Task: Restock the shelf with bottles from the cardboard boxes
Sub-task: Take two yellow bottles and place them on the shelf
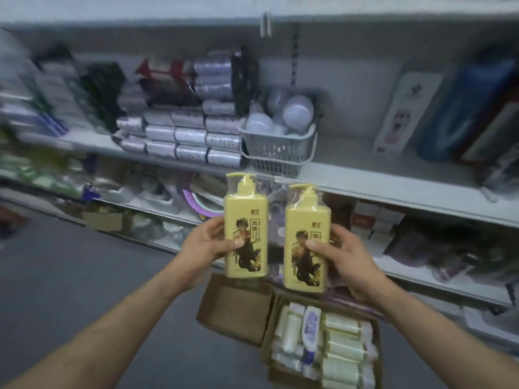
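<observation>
Two bare arms are stretched forward from the bottom corners. One yellow pump bottle is gripped in each hand, and both are held upright, side by side, with a thin gap between them. The left bottle (245, 220) is held by the left hand (207, 242): the thumb is pressed on the front label and the fingers are curled round the left edge. The right bottle (306, 214) is held a little lower by the right hand (346, 258), thumb on the front, fingers wrapped round the right edge. Clear wrap is seen over both pump tops.

Below the bottles, on the grey floor (70, 276), a brown box (268, 332) is packed with white and pale green bottles (342, 346) laid flat. Another brown box (233, 310) is touching its left side.

Behind the pump tops the front edge of the shelf (393, 189) is seen. A grey basket (280, 157) is set at that edge, beside stacked silver packs (191, 133). Bare board is seen to the right of the basket, up to a tall white pack (404, 113). Wide open floor is seen on the left.
</observation>
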